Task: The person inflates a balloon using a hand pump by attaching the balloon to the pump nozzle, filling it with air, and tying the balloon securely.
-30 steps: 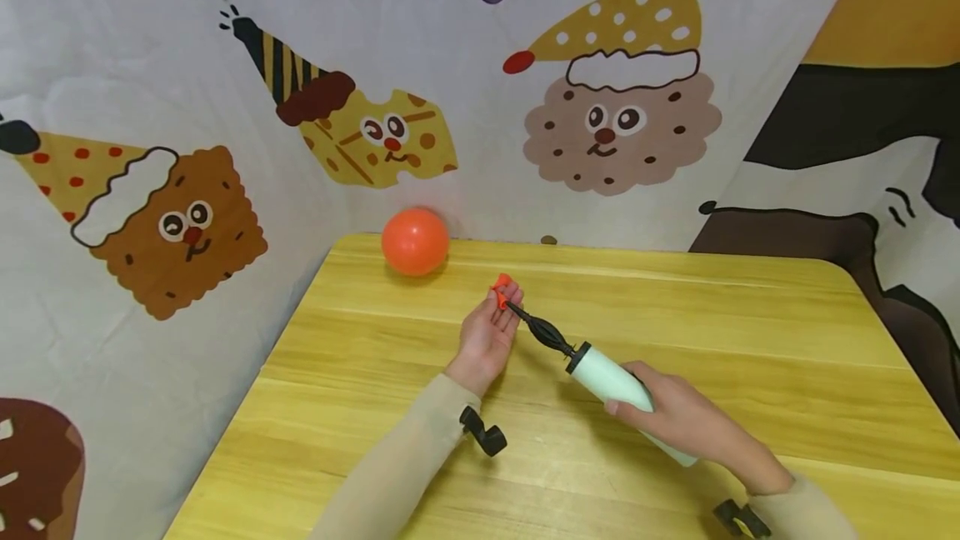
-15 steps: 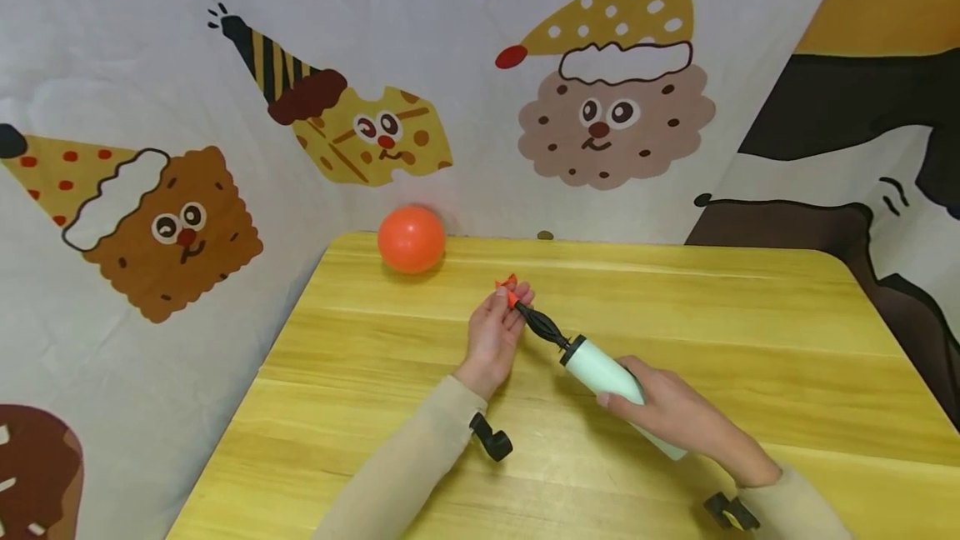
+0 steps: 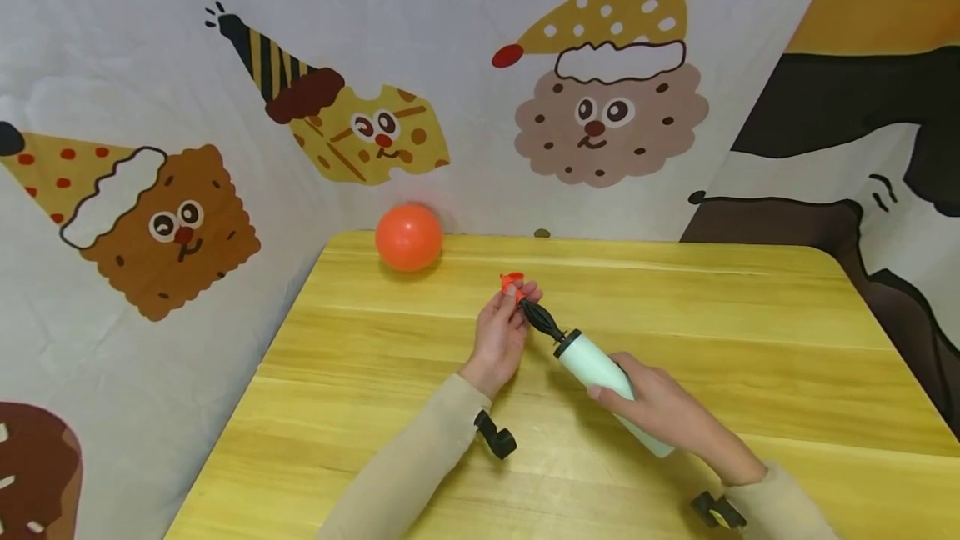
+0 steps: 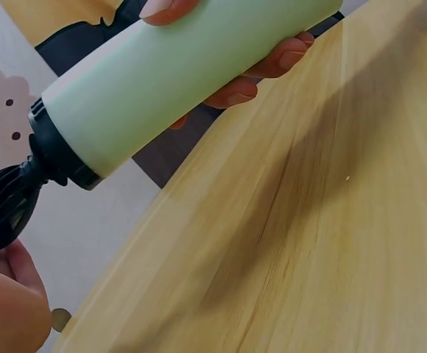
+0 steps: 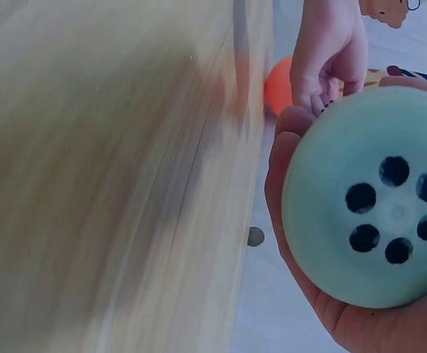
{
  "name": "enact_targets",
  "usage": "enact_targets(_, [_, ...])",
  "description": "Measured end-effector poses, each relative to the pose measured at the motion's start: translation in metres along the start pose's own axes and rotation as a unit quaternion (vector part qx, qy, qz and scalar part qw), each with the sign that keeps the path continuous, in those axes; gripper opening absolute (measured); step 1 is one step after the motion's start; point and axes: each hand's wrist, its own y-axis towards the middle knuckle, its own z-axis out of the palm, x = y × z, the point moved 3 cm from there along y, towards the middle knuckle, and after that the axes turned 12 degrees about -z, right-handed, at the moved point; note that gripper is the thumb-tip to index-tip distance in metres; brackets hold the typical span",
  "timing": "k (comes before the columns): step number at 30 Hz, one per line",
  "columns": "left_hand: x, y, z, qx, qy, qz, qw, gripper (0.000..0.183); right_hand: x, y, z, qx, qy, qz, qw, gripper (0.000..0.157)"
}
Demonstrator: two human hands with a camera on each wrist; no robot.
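Observation:
A limp orange balloon (image 3: pixel 512 279) is pinched between the thumb and fingers of my left hand (image 3: pixel 501 338), its neck at the tip of a hand pump. The mint-green balloon pump (image 3: pixel 596 367) has a black ribbed nozzle (image 3: pixel 542 319) pointing up-left into that hand. My right hand (image 3: pixel 667 408) grips the pump's barrel from above, tilted over the table. In the left wrist view the pump's barrel (image 4: pixel 162 81) crosses the top, with right-hand fingers (image 4: pixel 276 59) wrapped under it. The right wrist view shows the pump's round end (image 5: pixel 324 213) with several dark holes.
An inflated orange balloon (image 3: pixel 409 237) rests at the back left of the wooden table (image 3: pixel 360 357). Behind stands a white cloth backdrop (image 3: pixel 480 107) printed with cartoon biscuits. Black camera mounts (image 3: pixel 497 435) sit on both wrists.
The balloon's neck has been brought over the nozzle tip, which now shows less. My left hand moves slightly right, and my right hand shifts slightly left with the pump.

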Motion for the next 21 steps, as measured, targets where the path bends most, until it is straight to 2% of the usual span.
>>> enact_targets(8, [0.008,0.003,0.007,0.014,-0.008,-0.024,0.9996,0.035,0.005,0.003,0.007,-0.007,0.024,0.000,1.000,0.061])
enact_targets(11, [0.011,0.004,0.012,0.011,-0.020,-0.010,0.9997,0.034,0.007,0.004,0.010,-0.009,0.030,-0.008,0.999,0.060])
enact_targets(14, [0.014,0.002,0.015,-0.008,-0.018,0.022,0.9996,0.032,0.011,0.006,0.014,-0.004,0.041,-0.013,0.999,0.060])
enact_targets(16, [0.016,-0.001,0.016,-0.031,0.002,0.044,0.9986,0.031,0.014,0.007,0.016,0.001,0.051,-0.017,0.999,0.060])
enact_targets(21, [0.022,-0.004,0.016,-0.077,0.051,0.064,0.9937,0.031,0.018,0.010,0.020,0.012,0.064,-0.016,0.998,0.061])
